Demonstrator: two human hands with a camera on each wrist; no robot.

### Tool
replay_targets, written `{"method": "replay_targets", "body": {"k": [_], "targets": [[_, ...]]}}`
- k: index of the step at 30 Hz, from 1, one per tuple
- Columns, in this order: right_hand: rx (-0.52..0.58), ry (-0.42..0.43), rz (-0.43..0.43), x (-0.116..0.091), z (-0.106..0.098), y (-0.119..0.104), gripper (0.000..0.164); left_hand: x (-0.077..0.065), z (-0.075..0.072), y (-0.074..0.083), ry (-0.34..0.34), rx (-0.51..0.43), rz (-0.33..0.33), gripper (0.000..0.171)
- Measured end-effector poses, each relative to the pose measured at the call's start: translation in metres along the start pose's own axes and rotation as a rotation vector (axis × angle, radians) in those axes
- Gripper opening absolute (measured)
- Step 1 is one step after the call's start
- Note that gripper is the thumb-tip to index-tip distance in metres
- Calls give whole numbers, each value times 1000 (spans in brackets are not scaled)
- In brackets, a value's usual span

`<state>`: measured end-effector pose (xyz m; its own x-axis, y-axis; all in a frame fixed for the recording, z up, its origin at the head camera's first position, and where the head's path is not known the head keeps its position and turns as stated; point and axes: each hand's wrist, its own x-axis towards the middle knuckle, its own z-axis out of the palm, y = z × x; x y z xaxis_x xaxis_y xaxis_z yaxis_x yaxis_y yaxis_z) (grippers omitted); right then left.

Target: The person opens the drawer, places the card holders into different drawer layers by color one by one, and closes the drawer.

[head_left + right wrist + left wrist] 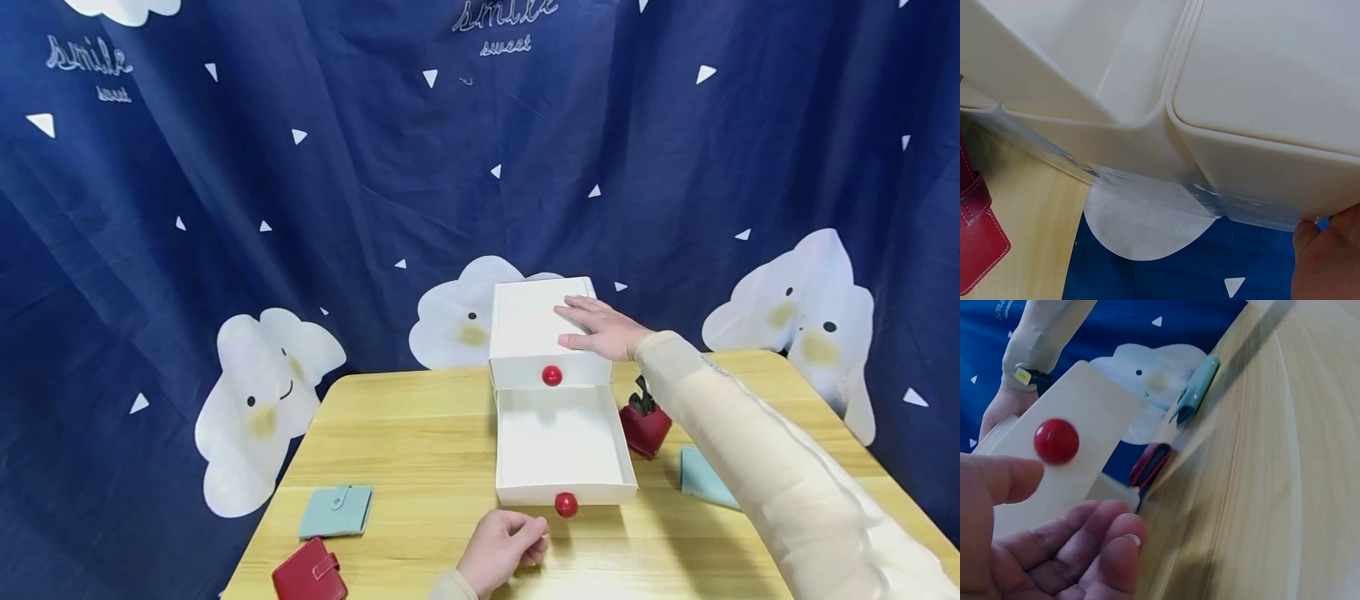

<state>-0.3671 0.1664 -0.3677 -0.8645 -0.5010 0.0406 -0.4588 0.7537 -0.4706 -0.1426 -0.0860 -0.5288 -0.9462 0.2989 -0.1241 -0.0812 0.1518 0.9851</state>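
Note:
A white two-drawer box (525, 321) stands at the table's back, its lower drawer (562, 442) pulled out and its bare white floor showing. My right hand (603, 327) rests on the box top near the right edge, fingers spread. In the right wrist view, that hand (1329, 256) appears at the box's edge. Just in front of the lower drawer is my left hand (501, 548), fingers loosely bent and holding nothing. The drawer's red knob (1056, 442) lies just beyond the left thumb, with a gap between them. Another red knob (552, 376) marks the upper drawer.
Right of the box stands a dark red wallet (645, 429), with a light blue wallet (705, 477) partly behind my right sleeve. On the left lie another light blue wallet (336, 511) and a red wallet (310, 573). A dark blue curtain (375, 183) hangs behind the table.

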Motion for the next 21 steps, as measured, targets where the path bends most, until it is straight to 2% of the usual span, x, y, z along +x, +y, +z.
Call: {"method": "replay_targets", "body": {"k": [6, 11, 17, 21], "targets": [[3, -1, -5, -1, 0, 0, 77, -9, -22, -5, -49, 137, 8, 28], [11, 0, -6, -2, 0, 0, 76, -19, -42, -7, -59, 191, 22, 28], [4, 9, -6, -1, 1, 2, 76, -25, -67, -7, -18, 212, -15, 26], [6, 12, -3, 0, 2, 4, 77, -30, -85, -2, 24, 238, -39, 30]]}}
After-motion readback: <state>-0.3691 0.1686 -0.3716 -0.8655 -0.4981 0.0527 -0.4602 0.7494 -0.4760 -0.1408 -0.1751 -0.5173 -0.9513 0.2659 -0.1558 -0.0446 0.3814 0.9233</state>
